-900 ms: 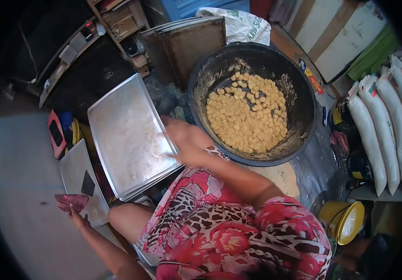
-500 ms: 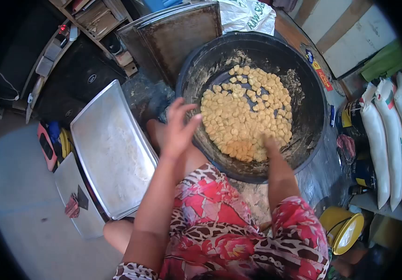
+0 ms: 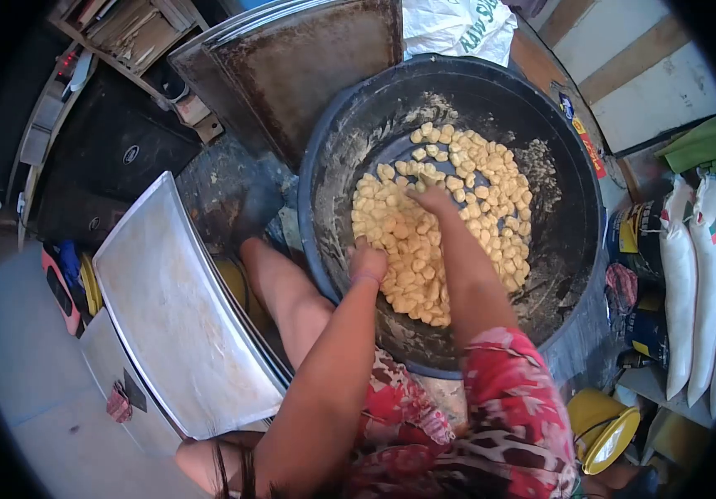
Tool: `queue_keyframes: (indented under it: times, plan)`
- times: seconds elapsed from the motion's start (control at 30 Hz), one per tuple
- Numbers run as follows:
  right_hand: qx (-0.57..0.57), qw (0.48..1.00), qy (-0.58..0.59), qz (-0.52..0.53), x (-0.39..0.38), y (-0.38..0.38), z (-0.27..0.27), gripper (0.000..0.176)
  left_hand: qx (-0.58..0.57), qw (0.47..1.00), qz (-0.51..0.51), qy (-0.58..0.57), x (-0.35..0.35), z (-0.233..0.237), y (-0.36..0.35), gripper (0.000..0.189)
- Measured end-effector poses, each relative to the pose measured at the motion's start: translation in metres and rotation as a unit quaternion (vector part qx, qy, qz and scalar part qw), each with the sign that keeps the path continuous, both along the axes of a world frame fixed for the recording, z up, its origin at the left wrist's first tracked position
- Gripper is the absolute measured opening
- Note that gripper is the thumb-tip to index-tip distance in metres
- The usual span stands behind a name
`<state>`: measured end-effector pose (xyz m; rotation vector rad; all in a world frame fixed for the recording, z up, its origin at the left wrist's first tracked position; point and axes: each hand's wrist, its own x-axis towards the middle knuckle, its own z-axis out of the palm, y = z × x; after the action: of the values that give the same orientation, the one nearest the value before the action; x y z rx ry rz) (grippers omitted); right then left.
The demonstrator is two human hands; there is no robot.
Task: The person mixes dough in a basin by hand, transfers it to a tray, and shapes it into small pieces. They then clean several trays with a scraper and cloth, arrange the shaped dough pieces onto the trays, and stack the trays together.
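A wide black tub [image 3: 570,274] holds a heap of small pale-yellow dough pieces [image 3: 491,170]. Both my arms reach into it. My left hand [image 3: 369,260] is at the heap's near left side, its fingers curled into the pieces and partly hidden by them. Farther in, around the middle of the heap, my right hand [image 3: 430,197] closes on dough pieces at its fingertips. Several pieces between my hands look more orange than the others. Pale dough or flour residue is smeared on the tub's inner walls.
Metal trays [image 3: 179,308] are stacked at my left, beside my leg. Dark baking trays [image 3: 304,75] lean behind the tub, next to a white printed sack [image 3: 458,29]. On the right are long white filled bags [image 3: 711,266] and a yellow bucket [image 3: 603,428].
My left hand has come down from above the tub's left rim into the dough pieces. My right hand has moved farther in, from the near side to the heap's middle. The view has shifted slightly.
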<state>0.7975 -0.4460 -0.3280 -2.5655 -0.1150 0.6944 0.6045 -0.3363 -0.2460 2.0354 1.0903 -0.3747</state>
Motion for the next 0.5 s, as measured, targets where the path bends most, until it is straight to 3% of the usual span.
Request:
queue_keyframes:
  times: [0.07, 0.13, 0.17, 0.23, 0.3, 0.37, 0.43, 0.47, 0.5]
  plan:
    - [-0.066, 0.993, 0.074, 0.067, -0.011, 0.054, -0.021, 0.106, 0.032, 0.999, 0.017, -0.024, 0.005, -0.006, 0.007, 0.048]
    - [-0.089, 0.991, 0.066, 0.078, -0.068, 0.088, 0.043, 0.099, 0.011, 0.997, 0.06, -0.055, 0.003, -0.013, 0.006, 0.048]
    - [-0.096, 0.989, 0.07, 0.082, -0.084, 0.079, 0.026, 0.099, -0.014, 0.995, 0.085, -0.055, 0.007, -0.003, 0.006, 0.049]
    - [-0.084, 0.956, -0.045, 0.277, -0.111, 0.054, -0.011, 0.089, -0.026, 0.993, 0.106, -0.054, 0.011, -0.008, 0.006, 0.049]
    - [-0.019, 0.933, -0.021, 0.359, -0.142, 0.006, 0.048, 0.075, -0.035, 0.992, 0.116, -0.022, 0.017, -0.029, 0.01, 0.051]
    - [-0.089, 0.865, 0.052, 0.491, -0.173, -0.038, 0.083, 0.083, -0.062, 0.991, 0.116, -0.008, 0.017, -0.041, 0.004, 0.052]
    - [0.064, 0.84, 0.12, 0.525, -0.181, -0.091, 0.068, 0.073, -0.159, 0.98, 0.113, 0.045, 0.018, -0.028, -0.002, 0.067]
    - [0.12, 0.822, 0.28, 0.482, -0.164, -0.105, 0.068, 0.064, -0.161, 0.98, 0.113, 0.045, 0.016, -0.034, -0.01, 0.067]
    - [0.174, 0.776, 0.434, 0.423, -0.143, -0.114, 0.07, 0.054, -0.116, 0.988, -0.014, 0.105, 0.01, -0.044, -0.021, 0.075]
